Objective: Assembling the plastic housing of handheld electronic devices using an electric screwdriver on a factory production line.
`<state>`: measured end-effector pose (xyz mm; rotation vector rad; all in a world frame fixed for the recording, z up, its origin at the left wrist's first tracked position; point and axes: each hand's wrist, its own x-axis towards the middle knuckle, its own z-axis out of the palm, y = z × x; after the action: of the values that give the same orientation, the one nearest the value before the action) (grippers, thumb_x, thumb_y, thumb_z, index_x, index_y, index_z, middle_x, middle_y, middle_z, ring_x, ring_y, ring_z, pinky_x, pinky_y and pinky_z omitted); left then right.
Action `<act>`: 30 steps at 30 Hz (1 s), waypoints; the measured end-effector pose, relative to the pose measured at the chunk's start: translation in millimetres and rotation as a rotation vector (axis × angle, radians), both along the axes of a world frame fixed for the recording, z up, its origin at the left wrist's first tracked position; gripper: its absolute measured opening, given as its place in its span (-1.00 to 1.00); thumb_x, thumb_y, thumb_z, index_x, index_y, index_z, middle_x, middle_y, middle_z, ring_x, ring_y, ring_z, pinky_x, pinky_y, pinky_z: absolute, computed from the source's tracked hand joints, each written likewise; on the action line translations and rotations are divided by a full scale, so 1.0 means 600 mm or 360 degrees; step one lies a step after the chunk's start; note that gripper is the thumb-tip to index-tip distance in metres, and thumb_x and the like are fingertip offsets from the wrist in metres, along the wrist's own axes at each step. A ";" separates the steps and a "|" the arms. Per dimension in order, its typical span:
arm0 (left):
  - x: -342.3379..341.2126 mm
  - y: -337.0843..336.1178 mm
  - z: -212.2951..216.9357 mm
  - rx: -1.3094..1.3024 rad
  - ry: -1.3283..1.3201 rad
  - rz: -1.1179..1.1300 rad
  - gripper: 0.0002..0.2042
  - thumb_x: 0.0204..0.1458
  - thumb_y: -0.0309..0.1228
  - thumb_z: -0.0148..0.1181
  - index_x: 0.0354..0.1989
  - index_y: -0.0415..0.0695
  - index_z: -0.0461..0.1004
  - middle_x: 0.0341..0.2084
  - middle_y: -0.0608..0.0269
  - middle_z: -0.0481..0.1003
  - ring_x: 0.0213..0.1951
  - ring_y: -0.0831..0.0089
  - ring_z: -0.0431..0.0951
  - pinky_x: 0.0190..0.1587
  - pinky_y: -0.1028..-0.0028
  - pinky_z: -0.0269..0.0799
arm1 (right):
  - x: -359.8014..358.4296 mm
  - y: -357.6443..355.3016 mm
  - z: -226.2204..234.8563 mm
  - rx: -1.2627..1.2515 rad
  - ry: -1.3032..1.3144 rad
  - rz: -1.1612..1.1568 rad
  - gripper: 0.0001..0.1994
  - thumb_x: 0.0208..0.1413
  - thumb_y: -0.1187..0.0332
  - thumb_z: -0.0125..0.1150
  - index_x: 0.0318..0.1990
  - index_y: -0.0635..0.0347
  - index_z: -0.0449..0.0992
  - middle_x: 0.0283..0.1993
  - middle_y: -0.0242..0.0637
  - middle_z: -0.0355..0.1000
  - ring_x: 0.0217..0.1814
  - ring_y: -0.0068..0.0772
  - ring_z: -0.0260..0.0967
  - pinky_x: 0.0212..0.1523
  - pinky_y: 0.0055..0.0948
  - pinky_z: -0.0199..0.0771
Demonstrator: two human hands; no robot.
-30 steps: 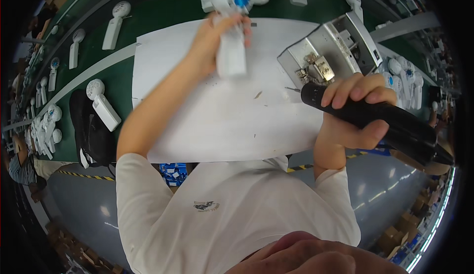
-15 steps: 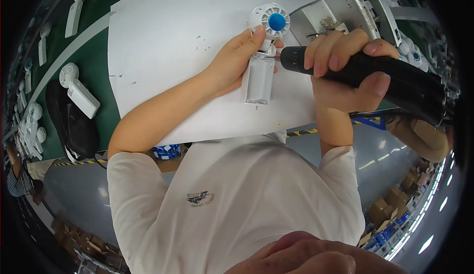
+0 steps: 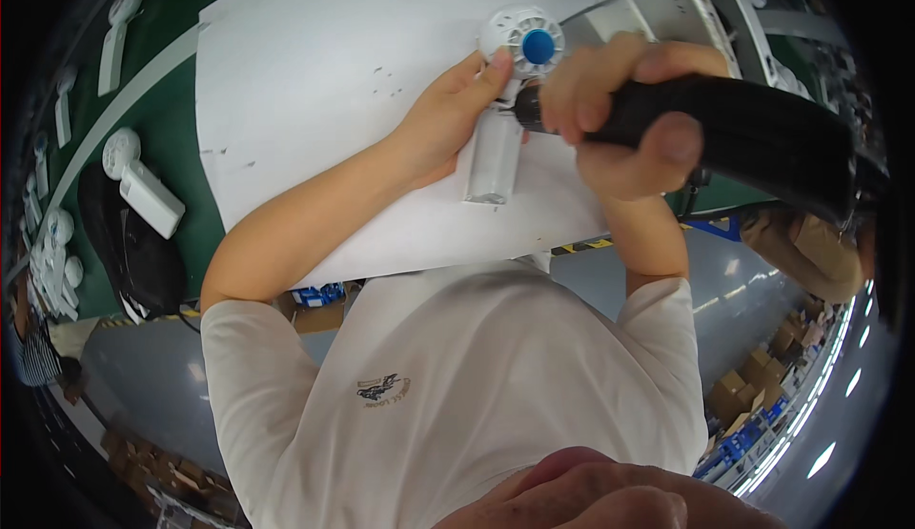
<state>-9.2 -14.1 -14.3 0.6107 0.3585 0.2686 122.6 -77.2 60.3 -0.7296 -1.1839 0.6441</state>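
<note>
Left hand (image 3: pixel 440 121) grips the white handheld fan (image 3: pixel 505 100) against the white sheet (image 3: pixel 315 62), fingers curled around its neck. Right hand (image 3: pixel 620 114) is closed around the black power screwdriver (image 3: pixel 743 133); its tip meets the fan just below the blue-capped head, apparently at a screw. More white fans (image 3: pixel 143 181) lie far left on the green bench (image 3: pixel 181 119).

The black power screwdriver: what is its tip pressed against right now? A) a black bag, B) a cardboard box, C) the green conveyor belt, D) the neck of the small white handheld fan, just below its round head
D: the right hand holds the black power screwdriver with its tip at the white handheld fan, which the left hand steadies on the white sheet.
</note>
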 end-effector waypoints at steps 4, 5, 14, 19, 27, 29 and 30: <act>0.008 -0.003 0.004 0.0003 -0.0050 -0.0025 -0.58 0.26 -0.06 -0.08 0.07 -0.15 0.29 -0.20 0.24 0.47 -0.31 0.57 0.48 -0.28 0.55 0.50 | 0.021 -0.013 0.033 -0.0007 0.0112 -0.0141 -0.73 0.21 0.05 -0.13 -0.20 0.03 0.27 -0.62 -0.31 0.22 -0.75 -0.45 0.11 -0.73 -0.43 0.22; 0.014 -0.003 0.011 0.0014 -0.0036 -0.0029 -0.58 0.26 -0.05 -0.09 0.07 -0.15 0.29 -0.20 0.23 0.48 -0.29 0.55 0.48 -0.26 0.53 0.50 | 0.043 -0.032 0.058 0.0055 0.0201 -0.0213 -0.73 0.20 0.06 -0.13 -0.21 0.05 0.30 -0.63 -0.29 0.23 -0.76 -0.44 0.11 -0.74 -0.41 0.22; 0.011 -0.006 0.018 0.0006 0.0017 0.0032 -0.53 0.26 0.01 -0.15 0.09 -0.15 0.29 -0.18 0.20 0.48 -0.22 0.48 0.49 -0.18 0.46 0.50 | 0.069 -0.035 0.078 0.0129 -0.0632 -0.0841 -0.83 0.30 0.21 -0.17 -0.14 0.08 0.21 -0.63 -0.22 0.25 -0.77 -0.41 0.14 -0.75 -0.46 0.29; 0.013 -0.010 0.024 -0.0031 0.0061 0.0013 -0.53 0.25 0.02 -0.12 0.06 -0.14 0.28 -0.21 0.24 0.47 -0.27 0.55 0.48 -0.22 0.49 0.49 | 0.018 -0.034 0.052 0.0304 0.0227 0.0031 -0.79 0.29 0.19 -0.06 -0.17 0.09 0.17 -0.64 -0.25 0.25 -0.76 -0.45 0.13 -0.74 -0.49 0.29; 0.008 -0.010 0.009 -0.0027 -0.0023 0.0003 -0.52 0.25 0.05 -0.14 0.02 -0.15 0.32 -0.22 0.24 0.47 -0.32 0.56 0.47 -0.25 0.54 0.47 | -0.007 -0.015 0.012 0.0005 0.0037 -0.0133 -0.69 0.25 -0.02 -0.16 -0.14 0.00 0.23 -0.60 -0.33 0.20 -0.72 -0.48 0.12 -0.71 -0.44 0.23; 0.008 -0.008 0.004 -0.0026 -0.0032 -0.0008 -0.51 0.25 0.05 -0.15 0.02 -0.16 0.33 -0.22 0.24 0.47 -0.33 0.56 0.47 -0.26 0.55 0.46 | -0.011 -0.013 0.008 -0.0047 0.0030 -0.0183 -0.69 0.25 -0.02 -0.16 -0.14 0.00 0.21 -0.60 -0.33 0.20 -0.72 -0.48 0.12 -0.71 -0.45 0.23; 0.007 -0.007 0.001 -0.0031 -0.0054 -0.0025 -0.51 0.25 0.05 -0.15 0.02 -0.16 0.33 -0.23 0.23 0.47 -0.34 0.56 0.47 -0.26 0.55 0.46 | -0.013 -0.012 0.006 -0.0047 0.0014 -0.0171 -0.69 0.24 -0.02 -0.14 -0.15 0.00 0.20 -0.60 -0.33 0.20 -0.72 -0.48 0.12 -0.71 -0.46 0.23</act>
<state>-4.8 -18.1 -13.8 0.5887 0.3235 0.2598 114.8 -84.3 64.0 -0.8087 -1.1215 0.5755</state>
